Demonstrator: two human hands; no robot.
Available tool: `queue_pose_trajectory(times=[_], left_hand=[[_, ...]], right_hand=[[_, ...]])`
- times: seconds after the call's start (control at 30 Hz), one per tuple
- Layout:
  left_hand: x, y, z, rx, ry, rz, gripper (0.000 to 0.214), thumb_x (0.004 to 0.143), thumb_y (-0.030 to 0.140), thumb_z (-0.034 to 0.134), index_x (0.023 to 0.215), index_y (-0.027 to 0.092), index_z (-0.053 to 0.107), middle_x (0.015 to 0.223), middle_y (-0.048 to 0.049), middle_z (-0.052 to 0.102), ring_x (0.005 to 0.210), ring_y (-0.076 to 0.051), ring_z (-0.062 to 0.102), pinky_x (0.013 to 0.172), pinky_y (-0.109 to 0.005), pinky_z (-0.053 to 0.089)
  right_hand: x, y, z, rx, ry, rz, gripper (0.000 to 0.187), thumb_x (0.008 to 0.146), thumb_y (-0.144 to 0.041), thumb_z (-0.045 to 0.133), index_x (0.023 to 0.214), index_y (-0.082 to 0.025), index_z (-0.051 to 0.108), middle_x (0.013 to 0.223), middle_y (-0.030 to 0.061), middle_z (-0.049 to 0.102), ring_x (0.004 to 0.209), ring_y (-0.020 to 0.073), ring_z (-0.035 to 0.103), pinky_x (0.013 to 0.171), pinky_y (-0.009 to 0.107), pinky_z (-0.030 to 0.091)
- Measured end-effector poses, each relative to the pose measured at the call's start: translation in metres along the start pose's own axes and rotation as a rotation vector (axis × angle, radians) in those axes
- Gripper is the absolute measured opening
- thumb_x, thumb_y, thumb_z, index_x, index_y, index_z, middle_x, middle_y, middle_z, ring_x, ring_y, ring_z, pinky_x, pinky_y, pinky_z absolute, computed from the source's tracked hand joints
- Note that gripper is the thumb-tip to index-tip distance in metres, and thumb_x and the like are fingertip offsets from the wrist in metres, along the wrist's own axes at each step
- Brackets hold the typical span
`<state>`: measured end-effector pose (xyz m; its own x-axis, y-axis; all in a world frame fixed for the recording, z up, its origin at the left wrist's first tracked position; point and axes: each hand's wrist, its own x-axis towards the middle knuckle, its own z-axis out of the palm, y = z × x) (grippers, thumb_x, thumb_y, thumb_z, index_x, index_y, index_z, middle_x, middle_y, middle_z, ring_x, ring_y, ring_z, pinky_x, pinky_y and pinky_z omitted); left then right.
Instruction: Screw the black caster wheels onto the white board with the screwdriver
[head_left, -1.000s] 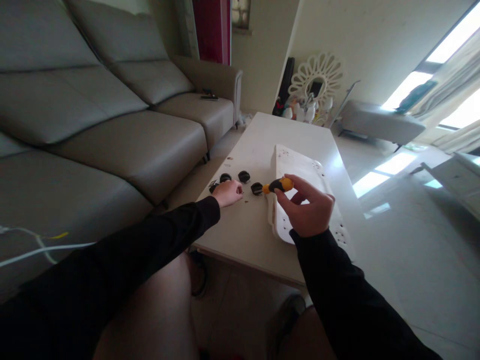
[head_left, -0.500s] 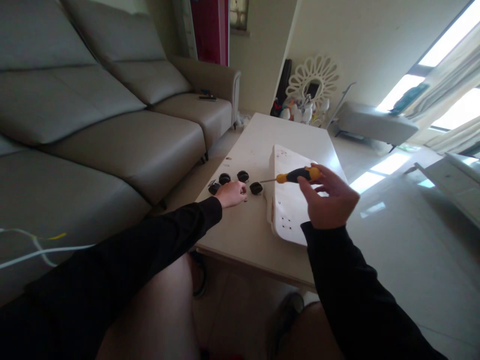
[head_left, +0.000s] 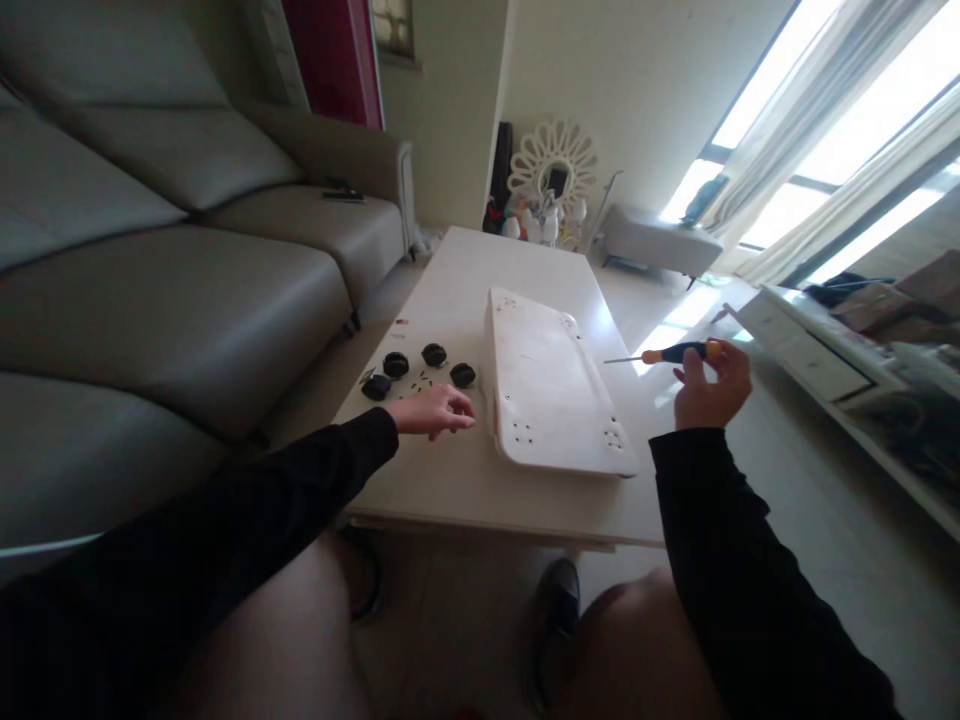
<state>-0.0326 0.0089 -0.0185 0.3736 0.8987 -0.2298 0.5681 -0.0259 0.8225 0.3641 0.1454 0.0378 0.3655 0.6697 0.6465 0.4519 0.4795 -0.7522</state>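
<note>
My right hand (head_left: 712, 385) grips a screwdriver (head_left: 679, 353) by its black and yellow handle, its bare shaft pointing left beyond the table's right edge. My left hand (head_left: 435, 410) is low over the white table, fingers curled together; anything pinched there is too small to make out. Around it lie several black casters (head_left: 463, 375) and a scatter of small dark screws (head_left: 422, 385), partly hidden by the hand. Between my hands rests a white board-like piece (head_left: 547, 375) with rounded corners and groups of small holes at its corners.
The white table (head_left: 420, 480) stands before my knees. A grey sofa (head_left: 247, 250) runs along the left. Beyond the table are a petal-framed mirror (head_left: 555, 130) and a grey bench (head_left: 660, 240). A white drawer cabinet (head_left: 810, 350) stands at right.
My view has turned right. My right hand has carried the screwdriver away from the casters, past the white piece to the right. My left hand has drawn back from among the casters toward me.
</note>
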Motion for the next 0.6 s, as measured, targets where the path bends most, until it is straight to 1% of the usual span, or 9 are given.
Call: queue_pose_trajectory(times=[0.1,0.2,0.3,0.43,0.6], left_hand=[[0.001,0.004,0.005,0.002,-0.065,0.042,0.037,0.086,0.051,0.068,0.094,0.015,0.075,0.077,-0.0027,0.068,0.047,-0.012,0.059,0.046,-0.025,0.043],[0.002,0.012,0.010,0.018,-0.105,0.077,0.043,0.085,0.057,0.071,0.093,0.015,0.077,0.077,-0.0032,0.069,0.046,-0.012,0.058,0.047,-0.026,0.042],[0.004,0.019,0.014,0.043,-0.113,0.070,0.050,0.081,0.065,0.073,0.085,0.015,0.076,0.072,-0.0036,0.069,0.047,-0.012,0.056,0.045,-0.025,0.040],[0.006,0.028,0.016,0.040,-0.120,0.049,0.054,0.077,0.070,0.076,0.073,0.016,0.074,0.063,-0.0039,0.067,0.047,-0.013,0.056,0.045,-0.025,0.040],[0.007,0.036,0.021,0.078,-0.133,0.047,0.052,0.076,0.068,0.078,0.073,0.016,0.078,0.063,-0.0059,0.072,0.049,-0.014,0.058,0.047,-0.025,0.039]], right_hand=[[-0.001,0.011,-0.017,0.049,0.045,0.054,0.038,0.078,-0.039,0.063,0.110,-0.022,0.054,0.107,0.0049,0.063,0.093,0.0202,0.072,0.068,0.042,0.068],[-0.005,0.019,-0.031,0.088,0.007,0.096,0.039,0.078,-0.040,0.065,0.109,-0.022,0.050,0.102,0.0032,0.062,0.086,0.0184,0.072,0.061,0.036,0.066],[-0.011,0.026,-0.041,0.107,-0.043,0.127,0.040,0.078,-0.043,0.067,0.108,-0.023,0.050,0.098,0.0011,0.061,0.084,0.0171,0.072,0.060,0.033,0.066],[-0.016,0.032,-0.044,0.109,-0.071,0.138,0.038,0.079,-0.043,0.069,0.108,-0.023,0.053,0.099,0.0007,0.061,0.084,0.0157,0.071,0.059,0.031,0.065],[-0.015,0.030,-0.042,0.108,-0.080,0.132,0.037,0.082,-0.044,0.067,0.110,-0.023,0.054,0.100,0.0017,0.064,0.084,0.0155,0.071,0.059,0.029,0.064]])
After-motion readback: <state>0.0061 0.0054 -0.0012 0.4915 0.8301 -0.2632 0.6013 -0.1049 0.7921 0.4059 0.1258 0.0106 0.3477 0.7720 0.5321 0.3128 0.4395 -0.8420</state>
